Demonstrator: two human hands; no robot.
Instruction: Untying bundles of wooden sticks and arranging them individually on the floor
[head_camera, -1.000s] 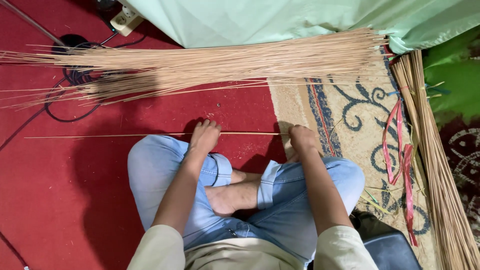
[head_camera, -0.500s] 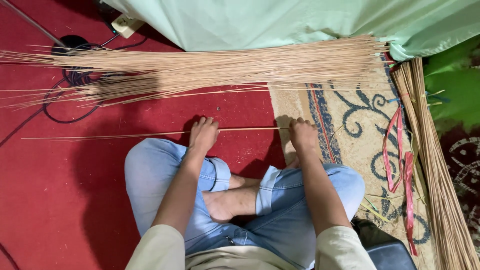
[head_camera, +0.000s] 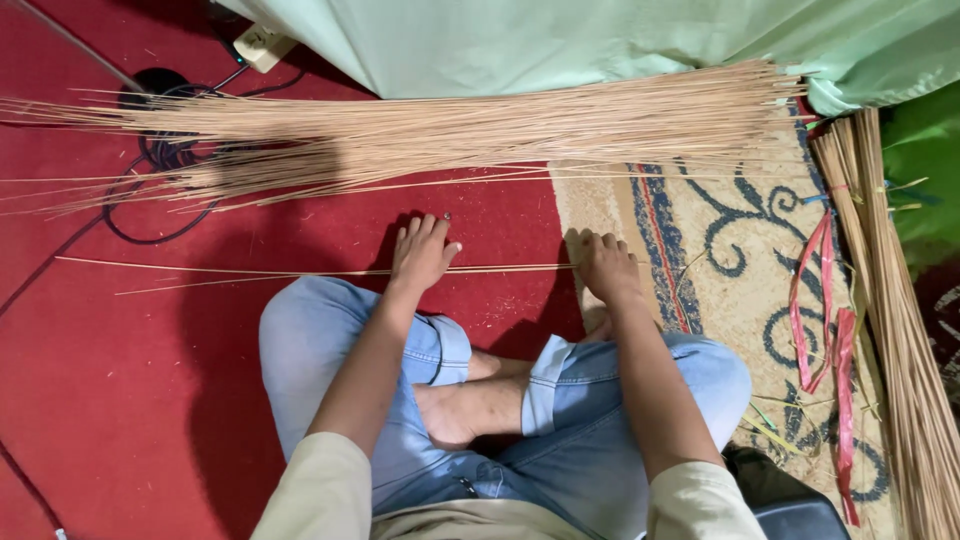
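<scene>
I sit cross-legged on a red carpet (head_camera: 130, 400). Two thin sticks (head_camera: 250, 272) lie across the floor in front of my knees and spread apart toward the left. My left hand (head_camera: 422, 255) rests flat on them with its fingers apart. My right hand (head_camera: 607, 268) is curled over their right ends, at the edge of a patterned rug (head_camera: 730, 230). A wide pile of several long sticks (head_camera: 450, 135) lies beyond both hands.
A tied bundle of sticks (head_camera: 890, 330) runs down the right side, with red ribbons (head_camera: 825, 300) beside it. A pale green cloth (head_camera: 560, 40) hangs at the top. A black cable coil (head_camera: 165, 150) and a power strip (head_camera: 262, 42) sit at the upper left.
A second thin stick now shows below the first, angled away at the left. Both hands stay at about the same places on the sticks.
</scene>
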